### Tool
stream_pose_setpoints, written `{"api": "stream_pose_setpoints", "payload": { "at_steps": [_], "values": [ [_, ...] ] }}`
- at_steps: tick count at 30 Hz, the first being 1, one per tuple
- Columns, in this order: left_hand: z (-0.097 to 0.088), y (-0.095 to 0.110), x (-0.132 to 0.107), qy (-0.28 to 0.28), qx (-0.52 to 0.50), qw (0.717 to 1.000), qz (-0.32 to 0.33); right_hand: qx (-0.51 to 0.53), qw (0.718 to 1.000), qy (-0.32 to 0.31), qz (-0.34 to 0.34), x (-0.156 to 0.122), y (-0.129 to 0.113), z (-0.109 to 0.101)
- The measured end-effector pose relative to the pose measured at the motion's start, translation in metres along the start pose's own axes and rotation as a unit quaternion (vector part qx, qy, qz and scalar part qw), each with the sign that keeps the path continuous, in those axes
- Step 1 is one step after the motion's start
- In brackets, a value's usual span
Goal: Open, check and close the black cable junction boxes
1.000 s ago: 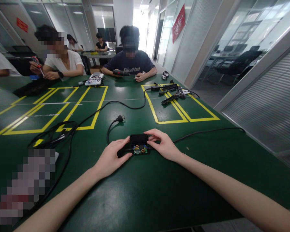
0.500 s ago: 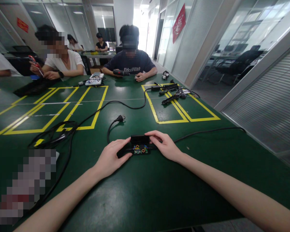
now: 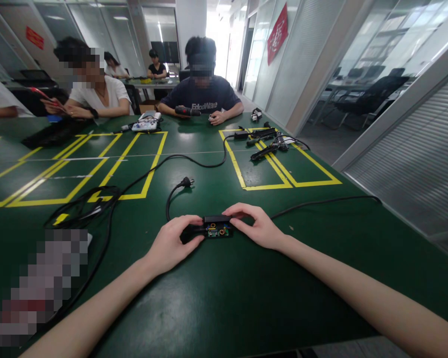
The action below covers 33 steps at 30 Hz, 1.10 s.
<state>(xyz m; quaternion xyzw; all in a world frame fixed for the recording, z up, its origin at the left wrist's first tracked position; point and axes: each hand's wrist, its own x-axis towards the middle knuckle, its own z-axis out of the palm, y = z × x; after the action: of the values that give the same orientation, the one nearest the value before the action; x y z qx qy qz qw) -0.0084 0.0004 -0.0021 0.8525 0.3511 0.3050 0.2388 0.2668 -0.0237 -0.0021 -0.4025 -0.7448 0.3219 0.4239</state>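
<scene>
In front of me on the table lies a small black power adapter case, its circuit board (image 3: 218, 230) with ring coils showing. The black cover (image 3: 215, 219) is tilted over the far side of the board. My left hand (image 3: 170, 243) grips the left end, thumb at the near edge and fingers at the far one. My right hand (image 3: 257, 227) pinches the cover's right end between thumb and fingers. A black cord ending in a plug (image 3: 187, 182) lies beyond my left hand, and another cord (image 3: 321, 202) runs off to the right.
The green table (image 3: 194, 303) carries yellow tape rectangles. A coiled black cable (image 3: 85, 209) lies at left, near a blurred-out item (image 3: 41, 288). Black parts (image 3: 265, 146) sit at the far right. Across the table, a person (image 3: 201, 94) holds a power drill (image 3: 187, 111); another person (image 3: 100, 94) holds a red tool.
The cover has tipped down toward me, from nearly upright to lower over the board. My right hand has shifted slightly with it; my left hand stays about where it was.
</scene>
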Motion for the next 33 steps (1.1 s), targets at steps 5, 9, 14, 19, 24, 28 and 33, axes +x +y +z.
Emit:
{"api": "stream_pose_setpoints", "payload": {
  "at_steps": [5, 9, 14, 19, 24, 28, 33],
  "values": [
    [0.0006, -0.0015, -0.0012, 0.0, 0.014, 1.0, -0.001, -0.023, 0.997, -0.021, -0.077, -0.0013, -0.0018, 0.0022],
    [0.0, -0.0021, -0.0013, -0.001, 0.023, 1.0, 0.003, -0.045, 0.994, -0.024, -0.101, -0.0019, -0.0005, 0.0025],
    [-0.0002, -0.0004, -0.0003, -0.003, 0.031, 0.999, 0.015, -0.07, 0.989, -0.038, -0.121, -0.0032, 0.0006, 0.0016],
    [0.0003, 0.0004, -0.0005, -0.012, 0.024, 0.999, 0.018, -0.078, 0.986, -0.043, -0.139, -0.0032, 0.0015, 0.002],
    [0.0018, 0.0014, 0.0011, -0.028, 0.037, 0.999, 0.021, -0.075, 0.985, -0.045, -0.146, -0.003, 0.0016, 0.0025],
    [0.0017, 0.0034, 0.0036, -0.044, 0.039, 0.998, 0.034, -0.08, 0.984, -0.05, -0.151, -0.0035, 0.0009, 0.0029],
    [0.0013, 0.0046, 0.005, -0.052, 0.046, 0.997, 0.045, -0.092, 0.983, -0.049, -0.149, -0.0032, -0.0007, 0.0027]
  ]
}}
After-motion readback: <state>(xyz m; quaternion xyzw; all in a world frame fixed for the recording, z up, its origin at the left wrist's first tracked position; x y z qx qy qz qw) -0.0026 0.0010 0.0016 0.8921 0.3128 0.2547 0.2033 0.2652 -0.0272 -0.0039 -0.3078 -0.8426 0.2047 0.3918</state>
